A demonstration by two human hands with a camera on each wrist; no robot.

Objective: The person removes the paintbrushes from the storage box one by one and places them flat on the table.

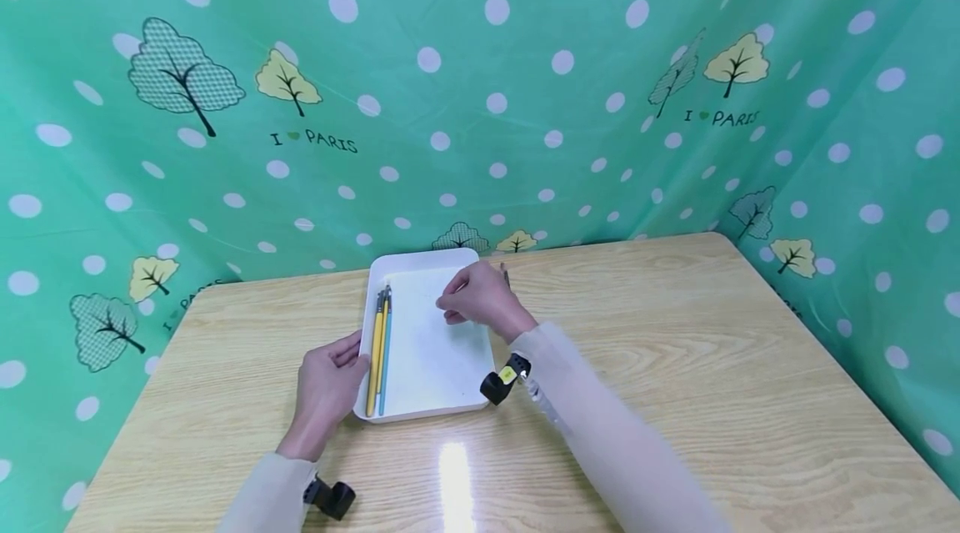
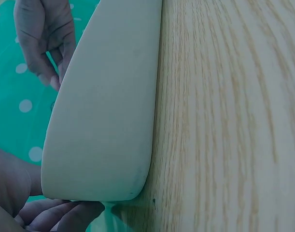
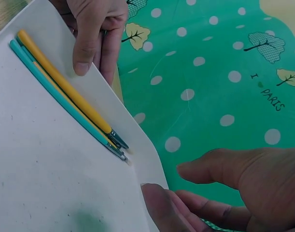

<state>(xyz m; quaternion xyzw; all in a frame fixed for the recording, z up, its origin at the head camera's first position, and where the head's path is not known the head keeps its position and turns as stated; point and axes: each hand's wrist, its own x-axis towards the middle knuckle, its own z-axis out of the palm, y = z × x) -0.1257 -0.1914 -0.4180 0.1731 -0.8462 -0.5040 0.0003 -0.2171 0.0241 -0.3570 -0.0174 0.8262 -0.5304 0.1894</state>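
Note:
A white tray [image 1: 438, 366] lies on the wooden table [image 1: 675, 366], and its outer wall [image 2: 104, 111] fills the left wrist view. A yellow pen [image 1: 374, 362] and a teal pen [image 1: 385, 366] lie side by side along the tray's left edge, tips away from me. The right wrist view shows the yellow pen [image 3: 65, 84] and the teal pen [image 3: 60, 104] up close. My left hand [image 1: 352, 354] holds the tray's left rim, its thumb [image 3: 87, 53] over the edge. My right hand [image 1: 450, 304] hovers over the tray's far right part, fingers loosely curled and holding nothing.
A thin dark stick [image 1: 506, 274] lies on the table just behind my right hand. A green dotted cloth [image 1: 525, 116] walls in the table at the back and both sides. Bare wood stretches to the right of the tray.

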